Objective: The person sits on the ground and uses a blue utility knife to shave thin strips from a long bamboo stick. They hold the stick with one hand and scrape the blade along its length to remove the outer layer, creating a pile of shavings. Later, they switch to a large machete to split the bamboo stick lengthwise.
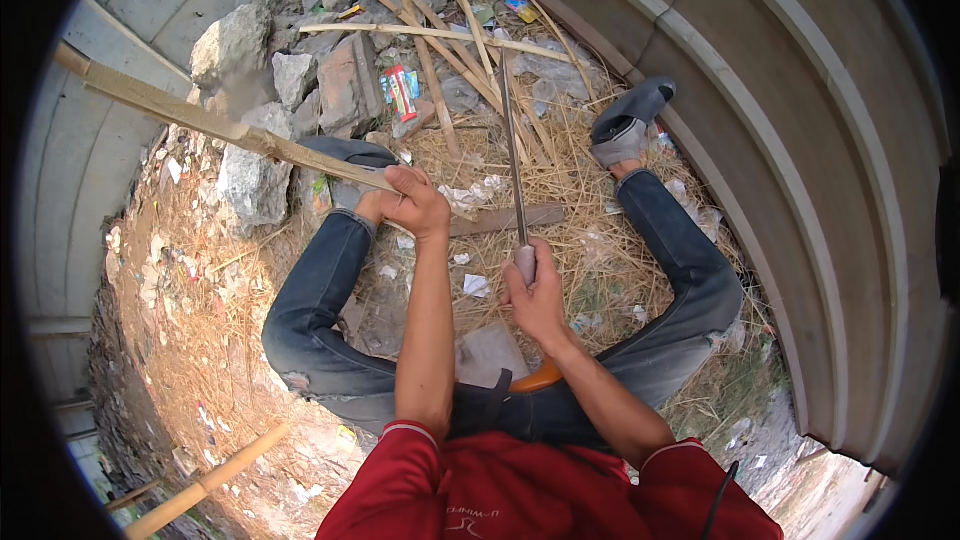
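Note:
My left hand (418, 205) is closed around the near end of a long split bamboo pole (230, 130), which slants away to the far left. In my right hand (536, 295), the fingers wrap the pale handle of a long, narrow-bladed knife (514, 150). Its blade points away from me, and its far end reaches the bamboo strips (425, 60) lying crossed on the ground. Blade and pole are apart. Both hands are between my bent legs, and a flat piece of wood (508, 220) lies on the straw between them.
Broken concrete and stones (232, 45) are heaped at the far left. A ribbed metal wall (770, 90) curves along the right. Straw (590, 240) and litter cover the ground. Another bamboo pole (210, 480) lies at the lower left. Part of an orange seat (537, 377) shows beneath me.

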Motion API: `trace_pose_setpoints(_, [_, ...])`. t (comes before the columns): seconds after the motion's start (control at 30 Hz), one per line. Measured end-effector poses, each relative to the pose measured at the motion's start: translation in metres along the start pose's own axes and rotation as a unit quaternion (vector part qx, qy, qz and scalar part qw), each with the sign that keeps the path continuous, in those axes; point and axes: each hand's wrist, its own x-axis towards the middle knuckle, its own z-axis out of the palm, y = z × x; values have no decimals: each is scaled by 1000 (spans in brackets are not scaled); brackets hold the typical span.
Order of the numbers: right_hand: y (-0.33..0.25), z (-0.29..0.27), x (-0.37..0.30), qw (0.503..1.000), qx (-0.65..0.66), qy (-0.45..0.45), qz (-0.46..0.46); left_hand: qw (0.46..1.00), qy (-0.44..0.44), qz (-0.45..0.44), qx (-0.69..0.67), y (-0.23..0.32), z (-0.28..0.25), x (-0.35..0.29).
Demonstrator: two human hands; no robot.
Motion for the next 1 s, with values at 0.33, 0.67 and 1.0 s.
trace_pose_setpoints(0.33, [43, -4, -20, 987, -128, 38, -91, 972, -152, -92, -151, -54, -12, -19])
trace_pose_setpoints(0.67, [103, -8, -12, 977, -189, -29, 91, 966, -30, -181, -180, -155, -36, -57])
trace_pose_setpoints(1.0, [90, 2, -5, 981, -188, -9, 50, 987, 87, -136, 19, -155, -10, -73])
